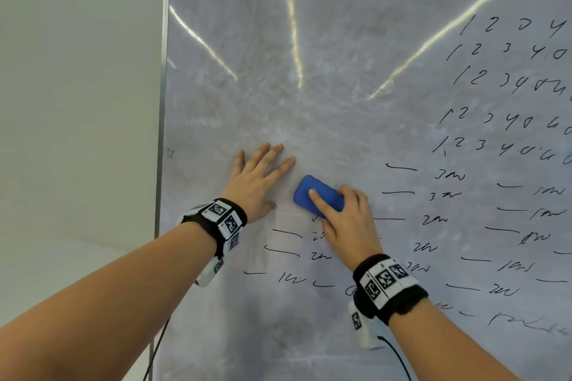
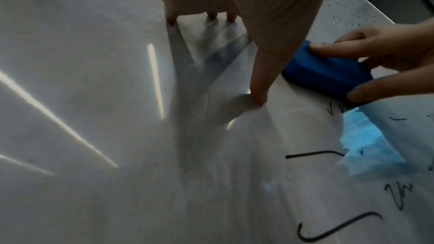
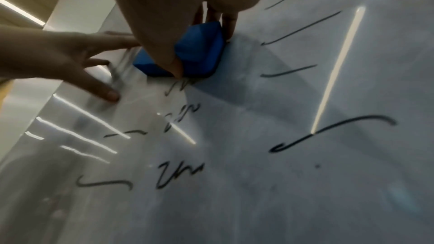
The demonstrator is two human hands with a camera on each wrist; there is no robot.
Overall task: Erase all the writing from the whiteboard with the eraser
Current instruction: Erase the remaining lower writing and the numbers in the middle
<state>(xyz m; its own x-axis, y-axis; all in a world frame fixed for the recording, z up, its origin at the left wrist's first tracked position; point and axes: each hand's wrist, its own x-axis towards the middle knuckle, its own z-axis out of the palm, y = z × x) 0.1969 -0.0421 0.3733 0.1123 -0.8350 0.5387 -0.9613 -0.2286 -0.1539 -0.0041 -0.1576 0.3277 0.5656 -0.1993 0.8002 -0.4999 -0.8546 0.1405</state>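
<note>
Eraser: blue, flat against whiteboard near lower left, gripped by right hand, fingers curled over it. Left hand: just beside, fingers spread straight, pressed on board. Black writing: remaining toward right edge and below eraser.

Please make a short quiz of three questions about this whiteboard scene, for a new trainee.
1. True or false: the left hand lies flat on the whiteboard with straight fingers.
2. Which hand grips the eraser?
A. left hand
B. right hand
C. both hands
3. Fill in: seen from the head camera, most of the remaining writing lies to the ____ of the eraser.

Key:
1. True.
2. B.
3. Right; rows of digits and dashes fill that side, with some lines also below the eraser.
</note>
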